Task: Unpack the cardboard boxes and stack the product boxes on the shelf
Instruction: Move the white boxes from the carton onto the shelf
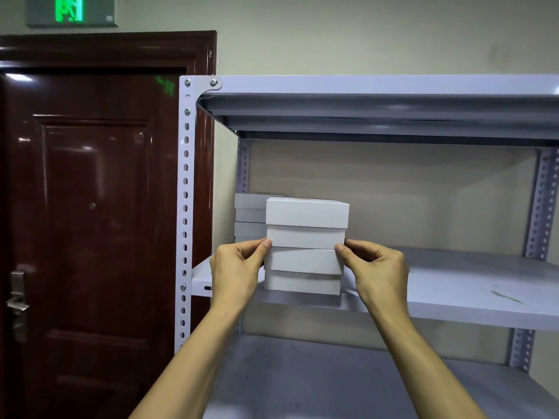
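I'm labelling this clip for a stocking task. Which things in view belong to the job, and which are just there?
Part of the job:
- front stack of white product boxes, held by left hand and right hand
- rear stack of white boxes
- metal shelf

Just there:
- dark red door
- green exit sign

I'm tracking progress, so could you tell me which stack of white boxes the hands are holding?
The front stack, nearest the shelf edge; left hand and right hand pinch its sides. The rear stack stands untouched.
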